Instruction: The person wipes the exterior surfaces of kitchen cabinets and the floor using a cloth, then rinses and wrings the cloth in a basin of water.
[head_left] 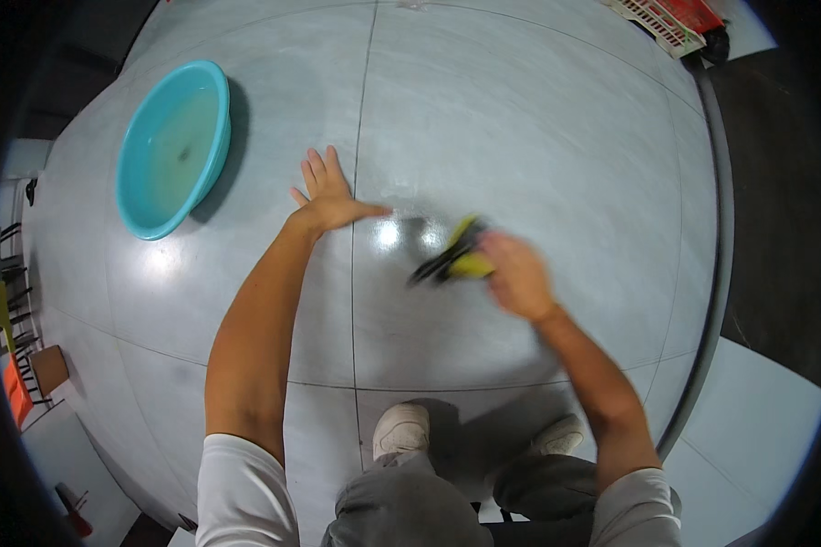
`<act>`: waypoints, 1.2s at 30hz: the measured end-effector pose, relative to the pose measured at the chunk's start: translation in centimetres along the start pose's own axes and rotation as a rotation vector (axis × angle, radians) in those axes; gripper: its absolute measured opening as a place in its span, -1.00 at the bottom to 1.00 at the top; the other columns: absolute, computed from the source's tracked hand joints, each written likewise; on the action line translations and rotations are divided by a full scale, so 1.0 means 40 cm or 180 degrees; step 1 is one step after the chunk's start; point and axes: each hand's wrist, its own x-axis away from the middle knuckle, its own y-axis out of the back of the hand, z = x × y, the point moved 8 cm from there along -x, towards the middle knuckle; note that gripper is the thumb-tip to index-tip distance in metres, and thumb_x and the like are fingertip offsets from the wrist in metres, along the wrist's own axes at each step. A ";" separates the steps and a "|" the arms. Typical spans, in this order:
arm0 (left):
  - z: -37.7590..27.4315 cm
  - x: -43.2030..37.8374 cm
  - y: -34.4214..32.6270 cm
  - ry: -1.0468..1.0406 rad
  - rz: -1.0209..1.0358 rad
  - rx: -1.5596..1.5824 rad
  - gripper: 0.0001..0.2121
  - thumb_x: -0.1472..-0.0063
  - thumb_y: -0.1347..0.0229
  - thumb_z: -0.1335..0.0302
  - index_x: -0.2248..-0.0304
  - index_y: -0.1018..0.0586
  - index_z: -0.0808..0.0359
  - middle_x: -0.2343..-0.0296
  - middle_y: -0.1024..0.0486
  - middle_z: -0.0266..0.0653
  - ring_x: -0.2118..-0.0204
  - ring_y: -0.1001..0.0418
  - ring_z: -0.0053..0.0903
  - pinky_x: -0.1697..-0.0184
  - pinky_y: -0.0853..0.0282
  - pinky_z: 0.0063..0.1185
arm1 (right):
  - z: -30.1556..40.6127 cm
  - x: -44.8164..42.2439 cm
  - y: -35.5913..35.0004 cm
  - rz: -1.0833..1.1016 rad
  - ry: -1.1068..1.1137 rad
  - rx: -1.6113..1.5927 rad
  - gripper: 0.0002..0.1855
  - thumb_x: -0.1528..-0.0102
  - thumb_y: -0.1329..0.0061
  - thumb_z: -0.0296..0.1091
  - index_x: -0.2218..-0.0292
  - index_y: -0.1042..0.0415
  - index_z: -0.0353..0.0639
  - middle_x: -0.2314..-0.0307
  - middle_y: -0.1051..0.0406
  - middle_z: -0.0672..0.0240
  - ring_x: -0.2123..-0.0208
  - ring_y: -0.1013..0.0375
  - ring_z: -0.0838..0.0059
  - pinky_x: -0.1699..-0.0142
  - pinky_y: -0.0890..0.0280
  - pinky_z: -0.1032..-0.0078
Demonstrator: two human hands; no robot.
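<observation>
My left hand (328, 198) is held over the grey tiled floor (520, 137) with its fingers spread and nothing in it; whether it rests on the floor I cannot tell. In my right hand (516, 273) is a black and yellow brush-like tool (458, 253), blurred, close to the floor. Its exact kind is unclear, and the fingers around it are partly smeared. Wet-looking, shiny floor lies between the two hands. To the left of my left hand stands a turquoise plastic basin (222, 137) holding cloudy water (181, 150).
My shoes (402, 431) are on the floor below the hands. A pale plastic crate (657, 26) with something red stands at the upper right. A dark raised edge (722, 205) runs down the right side. Chairs (17, 308) and a brown box (48, 369) are at the far left.
</observation>
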 end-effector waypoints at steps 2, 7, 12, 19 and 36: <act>0.015 0.002 -0.022 0.0193 0.0702 -0.0215 0.45 0.19 -0.42 -0.08 -0.33 0.47 0.36 -0.30 0.58 0.36 -0.38 0.71 0.09 -0.30 0.57 0.10 | -0.229 0.051 0.132 -0.0662 -0.1063 0.0829 -0.42 -0.02 0.02 -0.48 -0.10 -0.34 -0.32 0.00 -0.40 -0.02 -0.03 -0.38 -0.07 -0.13 -0.26 0.11; 0.009 -0.003 -0.054 0.0293 0.1175 -0.0472 0.52 0.21 -0.46 -0.02 -0.27 0.65 0.33 -0.24 0.72 0.46 -0.32 0.84 0.21 -0.25 0.60 0.19 | -0.469 0.035 0.241 -0.0815 -0.3536 0.2015 -0.45 -0.19 0.12 -0.15 -0.11 -0.35 -0.29 0.04 -0.42 -0.06 0.06 -0.44 -0.06 -0.05 -0.31 0.05; -0.037 -0.011 -0.036 0.0301 0.1229 -0.0518 0.52 0.21 -0.46 -0.05 -0.28 0.64 0.32 -0.25 0.73 0.43 -0.33 0.82 0.20 -0.25 0.55 0.20 | -0.226 -0.360 0.027 -0.2226 -0.2413 0.1451 -0.51 -0.08 0.06 -0.42 -0.06 -0.38 -0.31 0.23 -0.48 -0.01 0.22 -0.45 0.04 0.16 -0.29 0.07; 0.048 -0.030 -0.077 0.0501 0.1315 -0.0597 0.55 0.27 -0.46 -0.11 -0.29 0.59 0.34 -0.27 0.75 0.29 -0.33 0.85 0.10 -0.26 0.59 0.18 | 0.091 -0.558 -0.120 -0.0751 -0.0459 0.0405 -0.41 0.04 -0.05 -0.42 -0.08 -0.41 -0.17 -0.10 -0.35 0.19 0.03 -0.36 0.21 0.01 -0.29 0.21; 0.007 -0.021 -0.051 0.0593 0.1633 -0.0169 0.50 0.18 -0.47 0.01 -0.28 0.67 0.21 -0.25 0.76 0.38 -0.32 0.82 0.22 -0.25 0.64 0.21 | -0.496 -0.670 0.062 -0.1865 -0.2879 0.1346 -0.51 -0.04 0.00 -0.30 0.02 -0.38 -0.34 0.36 -0.48 0.09 0.32 -0.43 0.12 0.16 -0.25 0.18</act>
